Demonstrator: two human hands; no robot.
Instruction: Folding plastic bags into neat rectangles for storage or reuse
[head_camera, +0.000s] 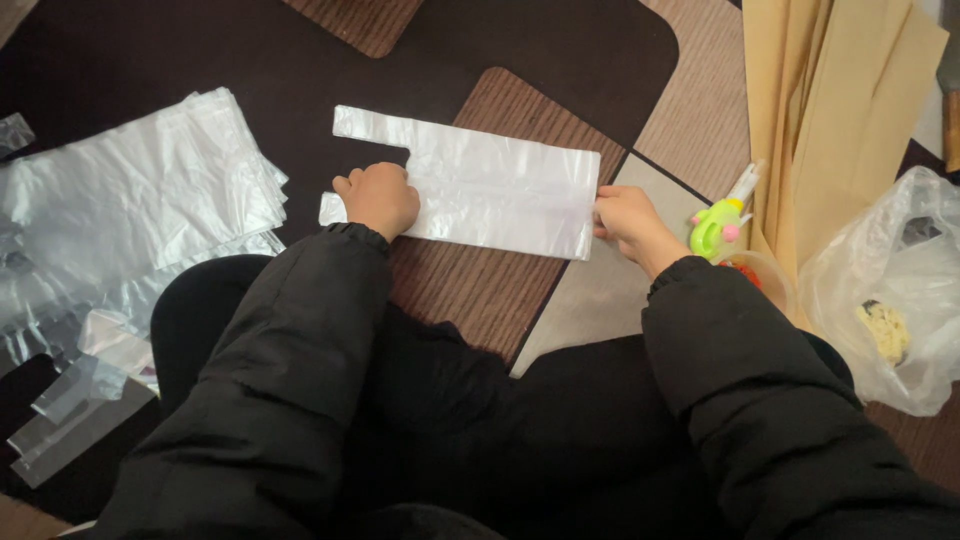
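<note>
The bag (490, 185) is lying flat on the floor right in front of their knees, handles pointing left. Left hand (378, 198) is curled into a loose fist, pressing down on the handle end. Right hand (628, 222) is pinching the bottom edge. There's a stack of bags (140, 195) off to the left and a green toy (718, 226) just beside the right hand.

A thin, translucent white plastic bag (490, 185) lies flat on the floor, handles pointing left, apparently folded lengthwise.
</note>
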